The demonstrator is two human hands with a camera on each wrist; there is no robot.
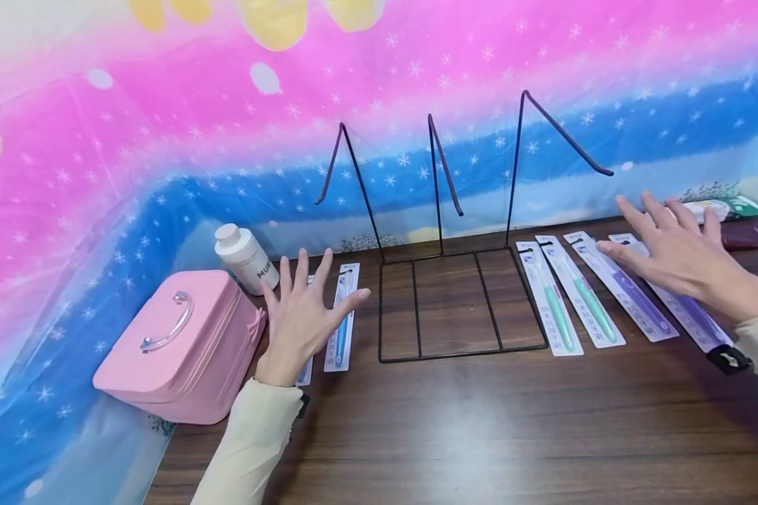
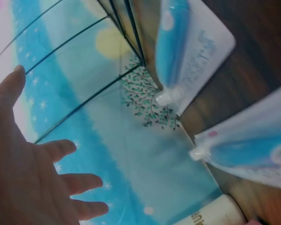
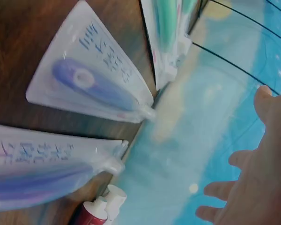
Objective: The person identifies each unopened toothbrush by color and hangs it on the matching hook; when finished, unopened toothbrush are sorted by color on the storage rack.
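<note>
My left hand (image 1: 300,315) is held with fingers spread and nothing in it, above two packaged toothbrushes with blue handles. One blue toothbrush (image 1: 341,340) lies beside the thumb; the other is mostly hidden by the hand. On the right, my right hand (image 1: 682,245) also has its fingers spread and holds nothing. Beneath it lie two packaged purple toothbrushes (image 1: 638,298), partly covered. Two packaged green toothbrushes (image 1: 562,322) lie to their left. Between the hands stands a black wire rack (image 1: 380,315) with three bent hooks, bare of anything hanging.
A pink case (image 1: 170,344) with a silver handle stands at the left, with a white bottle (image 1: 246,259) behind it. At the far right are a dark red item (image 1: 754,233) and a white-and-green package (image 1: 747,206). A patterned cloth (image 1: 379,77) backs the wooden table (image 1: 455,428).
</note>
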